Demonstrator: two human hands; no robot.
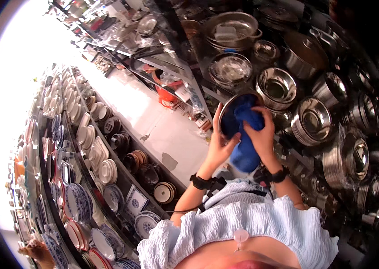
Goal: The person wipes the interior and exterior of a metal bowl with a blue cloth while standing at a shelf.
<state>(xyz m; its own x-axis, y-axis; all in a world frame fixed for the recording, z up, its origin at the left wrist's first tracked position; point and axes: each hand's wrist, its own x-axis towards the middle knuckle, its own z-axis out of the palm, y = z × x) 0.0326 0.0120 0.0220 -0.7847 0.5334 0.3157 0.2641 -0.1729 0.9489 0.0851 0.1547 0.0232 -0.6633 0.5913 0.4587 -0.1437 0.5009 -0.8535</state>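
A round metal bowl with a shiny rim is held up before me, its dark inside reflecting blue. My left hand grips it at the left and lower rim, thumb towards the inside. My right hand holds a blue cloth, pressed into the bowl, with its lower part hanging down towards my waist. Just right of the bowl, stacked stainless steel bowls stand on a shelf. Part of the bowl's inside is hidden by the cloth and my right fingers.
To the right are steel basins, a lidded pot and a wide two-handled pan. Racks on the left carry stacked white plates and blue-patterned plates. A pale floor aisle runs between the shelves.
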